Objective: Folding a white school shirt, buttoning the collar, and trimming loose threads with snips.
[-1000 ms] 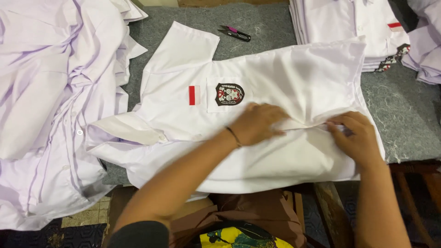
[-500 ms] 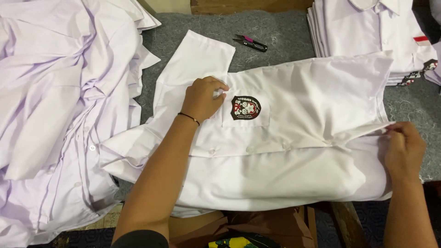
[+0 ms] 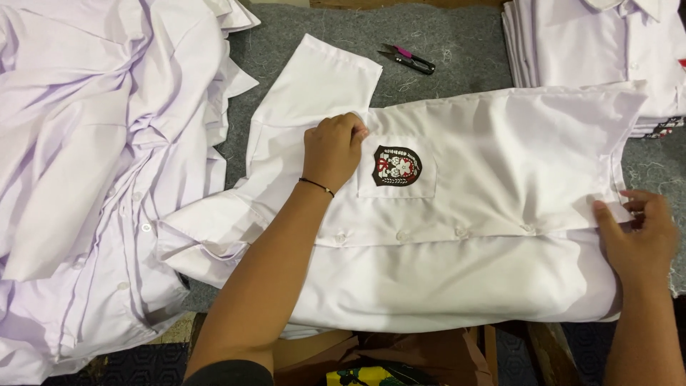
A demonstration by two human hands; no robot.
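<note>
A white short-sleeved shirt (image 3: 500,150) lies buttoned and face up across a grey felt table (image 3: 443,28), collar to the left. Its chest pocket carries a dark embroidered badge (image 3: 397,166). My left hand (image 3: 331,149) rests with curled fingers on the shirt's shoulder, just left of the pocket. My right hand (image 3: 636,236) presses the hem end at the right, fingers on the cloth edge. The row of buttons (image 3: 400,234) runs between both hands.
A heap of loose white shirts (image 3: 93,164) fills the left side. A stack of folded white shirts (image 3: 600,50) sits at the back right. Small thread snips (image 3: 409,58) with a pink grip lie on the felt behind the sleeve. A cardboard box (image 3: 400,354) stands below the table edge.
My left hand slid from the shirt's middle to the shoulder by the pocket. My right hand travelled out to the hem end, smoothing the shirt flatter.
</note>
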